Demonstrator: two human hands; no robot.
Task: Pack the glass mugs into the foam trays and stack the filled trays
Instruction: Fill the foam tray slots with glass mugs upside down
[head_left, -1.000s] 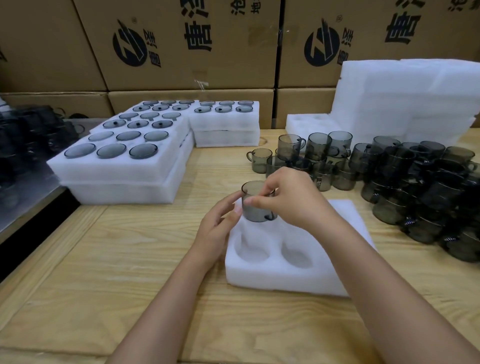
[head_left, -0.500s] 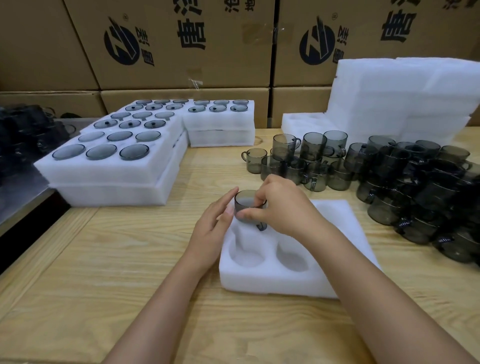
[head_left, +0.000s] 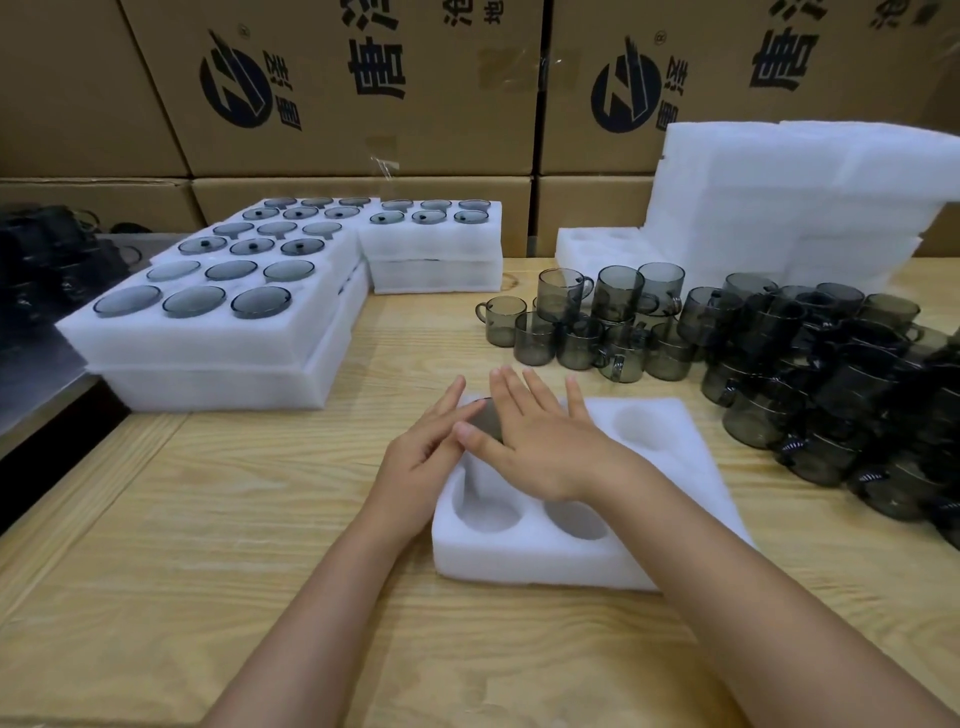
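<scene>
Open wood on the table (head_left: 234, 519) left of and in front of the foam tray (head_left: 519, 564), so there's easy passage there. On the right, loose mugs (head_left: 810, 374) crowd close to the tray. Filled trays (head_left: 218, 358) wall off the far left, with a bare lane between them and the mugs. The left hand (head_left: 421, 457) and right hand (head_left: 535, 441) cover the tray's far-left pocket.

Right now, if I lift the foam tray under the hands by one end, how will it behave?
Probably light: the foam tray looks like soft white foam. It may flex somewhat, being hollowed by deep pockets. The mug under the right hand sits in a far corner pocket, so the weight would likely be lopsided.
</scene>
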